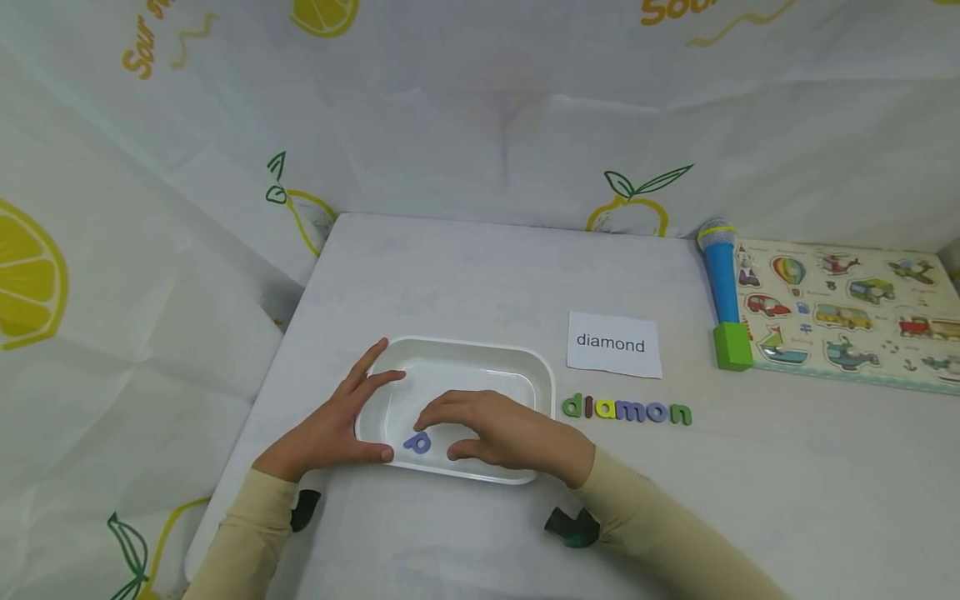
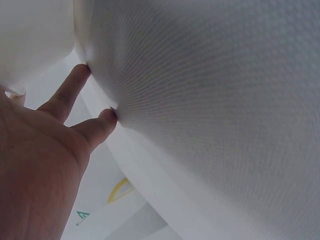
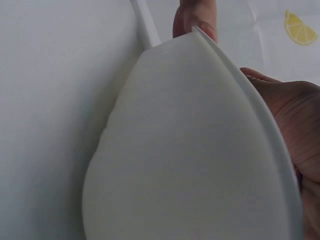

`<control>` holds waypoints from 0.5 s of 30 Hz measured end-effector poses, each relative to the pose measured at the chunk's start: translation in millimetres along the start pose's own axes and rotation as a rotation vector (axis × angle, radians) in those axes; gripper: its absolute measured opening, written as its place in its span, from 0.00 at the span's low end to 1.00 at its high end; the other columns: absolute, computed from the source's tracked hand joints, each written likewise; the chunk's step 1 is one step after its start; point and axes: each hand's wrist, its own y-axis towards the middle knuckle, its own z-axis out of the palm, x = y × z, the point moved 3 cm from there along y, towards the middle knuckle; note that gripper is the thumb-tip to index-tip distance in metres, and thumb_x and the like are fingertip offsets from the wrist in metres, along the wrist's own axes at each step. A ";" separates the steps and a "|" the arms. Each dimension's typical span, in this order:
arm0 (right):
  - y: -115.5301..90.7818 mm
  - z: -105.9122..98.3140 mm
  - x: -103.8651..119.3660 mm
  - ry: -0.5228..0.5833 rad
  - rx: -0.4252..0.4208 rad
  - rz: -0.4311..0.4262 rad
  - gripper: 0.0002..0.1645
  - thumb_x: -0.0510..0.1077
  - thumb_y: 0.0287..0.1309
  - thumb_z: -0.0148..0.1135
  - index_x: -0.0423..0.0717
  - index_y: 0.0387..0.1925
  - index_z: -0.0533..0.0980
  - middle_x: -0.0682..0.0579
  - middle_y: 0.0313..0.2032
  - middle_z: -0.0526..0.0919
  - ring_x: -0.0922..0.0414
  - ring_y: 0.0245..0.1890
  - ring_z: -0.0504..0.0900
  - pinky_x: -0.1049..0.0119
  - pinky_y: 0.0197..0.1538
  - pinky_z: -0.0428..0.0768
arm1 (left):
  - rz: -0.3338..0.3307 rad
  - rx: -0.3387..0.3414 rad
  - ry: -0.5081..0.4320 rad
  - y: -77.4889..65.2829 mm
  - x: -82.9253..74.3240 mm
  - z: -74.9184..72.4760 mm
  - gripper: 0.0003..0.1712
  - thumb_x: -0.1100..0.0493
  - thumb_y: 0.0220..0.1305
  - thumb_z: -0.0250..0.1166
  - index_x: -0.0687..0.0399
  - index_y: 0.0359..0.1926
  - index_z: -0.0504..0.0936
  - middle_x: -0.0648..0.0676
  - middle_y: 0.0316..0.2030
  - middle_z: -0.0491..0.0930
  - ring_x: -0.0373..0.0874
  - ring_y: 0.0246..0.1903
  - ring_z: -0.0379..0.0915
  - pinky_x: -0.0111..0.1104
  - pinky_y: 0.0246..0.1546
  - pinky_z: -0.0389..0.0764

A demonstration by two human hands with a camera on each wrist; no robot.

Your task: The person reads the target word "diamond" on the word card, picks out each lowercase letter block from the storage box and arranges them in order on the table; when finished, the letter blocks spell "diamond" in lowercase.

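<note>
A white tray lies on the table with a purple letter, a d turned round, near its front left. My left hand rests at the tray's left end, its fingers spread and its thumb on the front rim. Two of its fingertips touch the white surface in the left wrist view. My right hand reaches over the tray, forefinger close to the purple letter and thumb apart from it; whether it touches is hard to tell. Right of the tray, coloured letters spell "diamon".
A paper card printed "diamond" lies behind the letter row. At the back right are a blue toy microphone, a green block and a vehicle picture board. Lemon-printed white cloth hangs behind the table.
</note>
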 end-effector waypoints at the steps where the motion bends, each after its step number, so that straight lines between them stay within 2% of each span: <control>1: 3.4 3.7 0.4 0.000 0.012 0.007 0.30 0.37 0.60 0.72 0.52 0.63 0.76 0.60 0.59 0.79 0.64 0.62 0.75 0.68 0.62 0.72 | 0.006 -0.001 -0.002 0.0 0.0 -0.2 0.57 0.44 0.47 0.82 0.41 0.75 0.62 0.43 0.80 0.30 0.53 0.73 0.54 0.58 0.60 0.70; 5: 14.9 17.9 0.0 -0.037 0.049 0.042 0.29 0.37 0.61 0.71 0.51 0.63 0.77 0.60 0.59 0.80 0.65 0.60 0.76 0.70 0.62 0.71 | 0.028 -0.004 -0.011 0.0 0.1 -0.7 0.56 0.46 0.47 0.82 0.41 0.75 0.62 0.44 0.80 0.30 0.53 0.73 0.53 0.59 0.60 0.69; 10: 25.3 31.7 -2.0 -0.086 0.069 0.073 0.27 0.35 0.61 0.70 0.50 0.62 0.78 0.58 0.57 0.82 0.64 0.56 0.79 0.72 0.60 0.72 | 0.054 -0.004 -0.009 0.7 1.7 -0.5 0.57 0.47 0.48 0.82 0.41 0.76 0.62 0.45 0.81 0.30 0.56 0.76 0.46 0.62 0.61 0.66; 15: 28.6 36.6 -4.4 -0.095 0.104 0.124 0.28 0.32 0.60 0.69 0.51 0.61 0.78 0.59 0.53 0.84 0.65 0.50 0.81 0.73 0.55 0.74 | 0.077 -0.012 0.005 0.6 4.2 1.1 0.57 0.47 0.47 0.82 0.42 0.76 0.61 0.47 0.81 0.30 0.55 0.74 0.51 0.62 0.60 0.66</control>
